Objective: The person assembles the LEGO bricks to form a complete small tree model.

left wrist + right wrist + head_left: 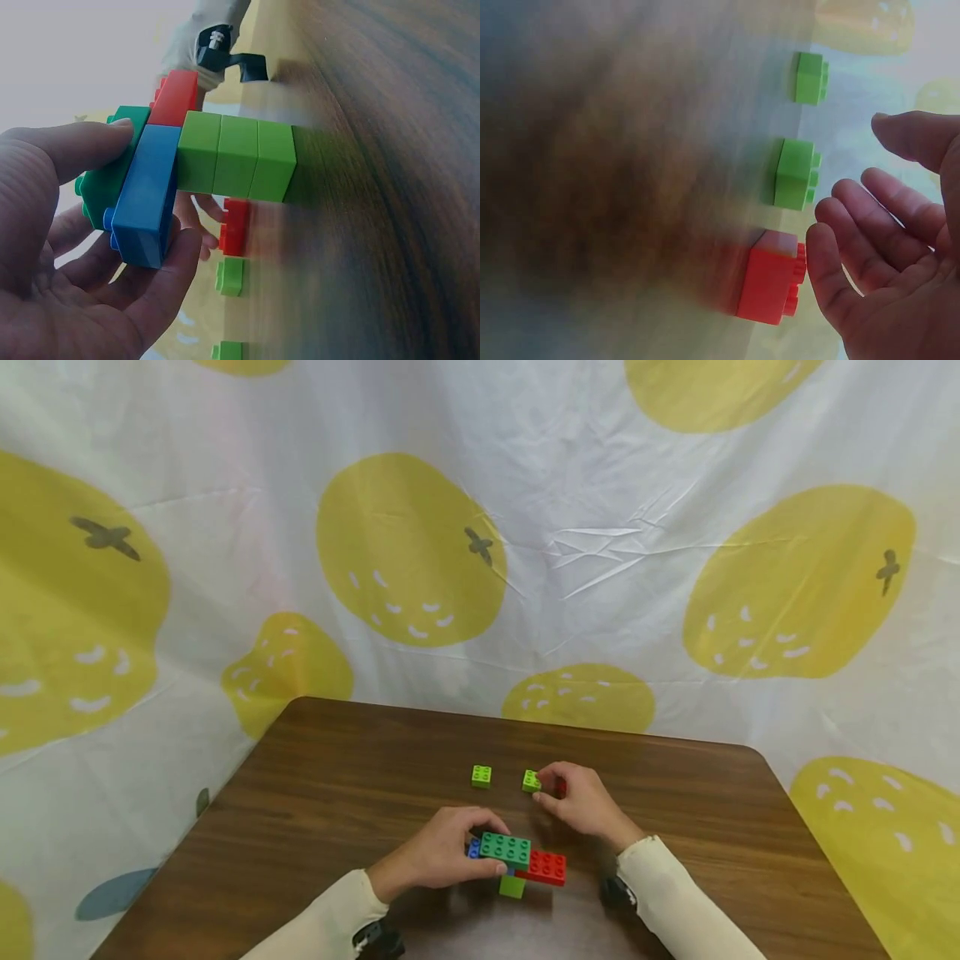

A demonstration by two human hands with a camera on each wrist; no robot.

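My left hand (446, 852) grips a toy building-brick assembly between thumb and fingers. On its top is a dark green brick (506, 850), above a blue brick (146, 180) and a red brick (547, 868) that juts to the right. Three stacked lime green bricks (238, 154) form a column underneath, close over the table. Farther forward, my right hand (583, 797) holds nothing, its fingers spread and relaxed. It hovers beside a loose lime green brick (531, 781) and over a loose red brick (769, 277), which it mostly hides in the head view.
Another lime green brick (482, 776) sits to the left of the first loose one, studs up. The dark wooden table (360, 752) has rounded far corners. Behind it hangs a white curtain (585, 593) printed with yellow fruit.
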